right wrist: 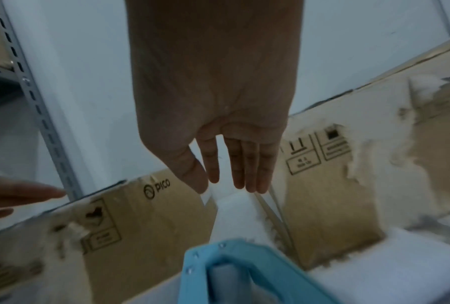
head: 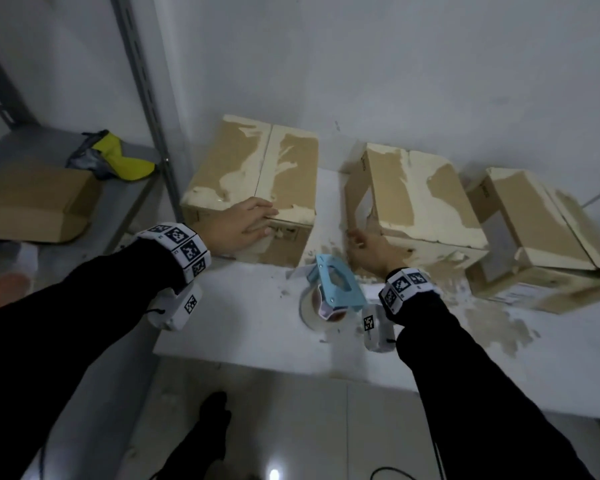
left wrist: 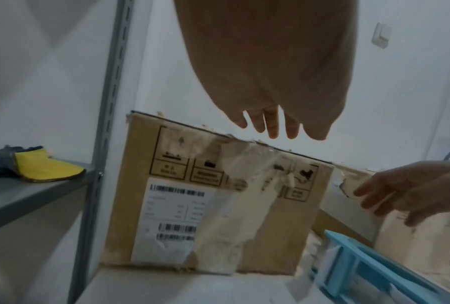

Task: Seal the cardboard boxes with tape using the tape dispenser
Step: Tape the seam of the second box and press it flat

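Three worn cardboard boxes stand in a row on the white table (head: pixel 257 341): the left box (head: pixel 250 181), the middle box (head: pixel 420 202) and the right box (head: pixel 541 230). My left hand (head: pixel 246 223) lies with straight fingers on the left box's front top edge; in the left wrist view the fingers (left wrist: pixel 270 123) hang over that box (left wrist: pixel 218 205). My right hand (head: pixel 364 247), fingers straight (right wrist: pixel 239 170), is at the middle box's front left corner and holds nothing. The blue tape dispenser (head: pixel 336 285) lies on the table between my wrists, untouched.
A grey metal shelf upright (head: pixel 146 98) stands left of the table. Its shelf carries a flat cardboard box (head: pixel 32 206) and a yellow and grey item (head: pixel 125 157). The boxes stand against the white wall. Torn paper scraps litter the table (head: pixel 492 320).
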